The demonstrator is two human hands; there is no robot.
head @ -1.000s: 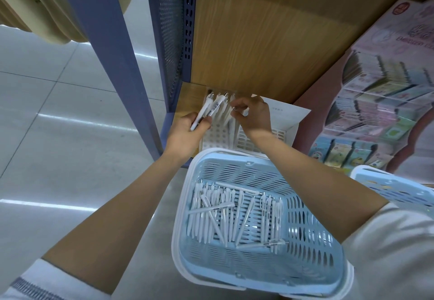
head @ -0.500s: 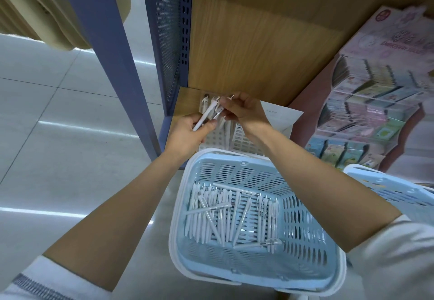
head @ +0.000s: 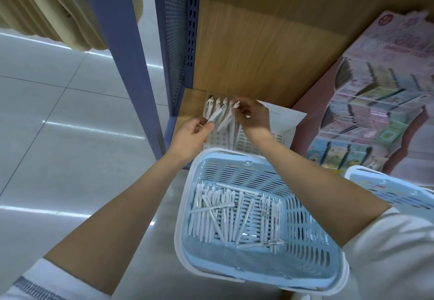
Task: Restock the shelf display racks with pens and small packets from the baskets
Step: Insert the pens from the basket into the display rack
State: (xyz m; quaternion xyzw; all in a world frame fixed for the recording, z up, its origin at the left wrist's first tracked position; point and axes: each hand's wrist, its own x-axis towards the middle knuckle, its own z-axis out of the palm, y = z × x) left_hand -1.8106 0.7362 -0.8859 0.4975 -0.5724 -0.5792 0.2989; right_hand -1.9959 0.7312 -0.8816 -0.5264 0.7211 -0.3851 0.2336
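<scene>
Your right hand (head: 252,116) has crossed to your left hand (head: 191,135), which grips a spare pen (head: 215,115), and pinches another pen (head: 225,121) by its top, ready to slot into the rack (head: 244,140) just below both grips.

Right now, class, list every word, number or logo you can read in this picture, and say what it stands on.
No text reads clearly.
Pink display box: header lettering and round red logo, blurred.
White sheet: one printed line, too small.
Packets: print too small.
</scene>
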